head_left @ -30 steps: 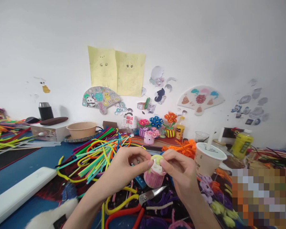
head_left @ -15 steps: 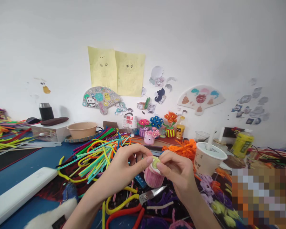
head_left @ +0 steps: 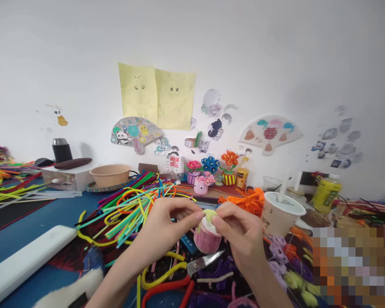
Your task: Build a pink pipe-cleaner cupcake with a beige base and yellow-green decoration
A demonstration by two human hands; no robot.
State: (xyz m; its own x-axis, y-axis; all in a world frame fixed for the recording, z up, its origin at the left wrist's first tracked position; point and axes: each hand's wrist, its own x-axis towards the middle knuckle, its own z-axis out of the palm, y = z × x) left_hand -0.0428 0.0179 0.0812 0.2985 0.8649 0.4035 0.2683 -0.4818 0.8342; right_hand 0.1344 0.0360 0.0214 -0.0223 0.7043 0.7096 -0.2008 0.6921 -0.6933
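A small pale yellow-green fuzzy piece [head_left: 209, 214], apparently bent pipe cleaner, is pinched from both sides. My left hand [head_left: 168, 224] grips its left edge between thumb and fingertips. On the other side, my right hand [head_left: 242, 226] has its thumb pressed against the front of it. Just beneath stands a pink ribbed pot [head_left: 207, 240] of fuzzy pipe cleaner with white filling at its top. Whether the yellow-green piece touches the filling I cannot tell. Scissors [head_left: 194, 268] with red handles lie open-bladed in front of the pot.
A heap of coloured pipe cleaners [head_left: 128, 214] spreads on the left, with orange ones [head_left: 244, 196] behind my right hand. A lidded drink cup [head_left: 280, 216] stands to the right. Finished flower pots [head_left: 229, 171] are at the back. A long white case [head_left: 28, 261] lies left.
The yellow-green piece has turned between my fingers and shows a wider top edge. Both hands have shifted only slightly; the pot stays in place.
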